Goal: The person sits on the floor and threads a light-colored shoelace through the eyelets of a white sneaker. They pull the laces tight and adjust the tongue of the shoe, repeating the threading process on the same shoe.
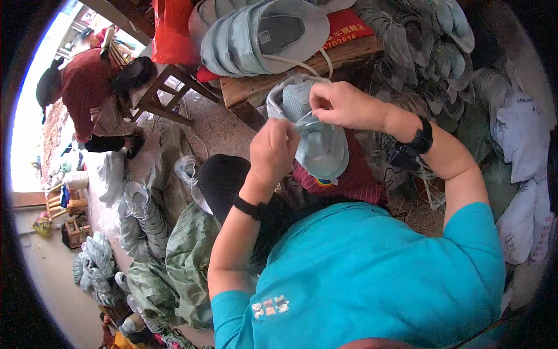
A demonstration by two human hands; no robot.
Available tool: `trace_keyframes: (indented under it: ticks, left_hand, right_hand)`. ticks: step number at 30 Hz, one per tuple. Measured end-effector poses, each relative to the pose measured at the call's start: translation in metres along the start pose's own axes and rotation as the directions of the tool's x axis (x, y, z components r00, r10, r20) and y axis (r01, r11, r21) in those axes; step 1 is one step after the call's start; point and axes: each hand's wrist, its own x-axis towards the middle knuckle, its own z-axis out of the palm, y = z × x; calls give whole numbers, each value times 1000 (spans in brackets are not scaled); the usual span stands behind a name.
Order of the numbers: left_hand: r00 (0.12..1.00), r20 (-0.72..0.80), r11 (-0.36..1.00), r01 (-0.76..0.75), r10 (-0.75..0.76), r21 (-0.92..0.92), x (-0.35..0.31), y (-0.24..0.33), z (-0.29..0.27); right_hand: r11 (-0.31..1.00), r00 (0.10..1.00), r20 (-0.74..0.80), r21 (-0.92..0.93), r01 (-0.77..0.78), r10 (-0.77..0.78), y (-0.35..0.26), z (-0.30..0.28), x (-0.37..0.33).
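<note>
A pale blue-grey shoe upper (321,152) rests over my lap, its opening toward the bench and its rounded toe toward me. My left hand (272,150) is closed at the shoe upper's left side, knuckles up and slightly blurred. On the other side, my right hand (347,104) pinches thumb to fingers just above the upper's right edge. Whatever thin thing sits in either hand's fingers is too small to make out. Under the shoe upper lies dark red cloth (354,174). A white cord (302,63) loops down from the bench edge near the shoe's opening.
Nested shoe uppers (232,43) lie on a wooden bench (244,90) ahead, beside a red bag (173,35). Bundled uppers (407,52) crowd the right. Green sacks (195,256) and more uppers (145,215) lie left. Another person (87,81) bends near a wooden stool (168,96).
</note>
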Motion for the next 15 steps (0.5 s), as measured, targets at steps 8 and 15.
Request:
trace_keyframes:
  ticks: [8,15]
  left_hand:
    - [962,-38,954,262,-270,-143,-26,-3,7]
    - [948,-26,904,295,-318,-310,-18,-16,18]
  right_hand:
    - [965,923,-340,245,-99,181,28,-46,-25]
    - [896,924,-95,-296,330,-371,17,-16,-33]
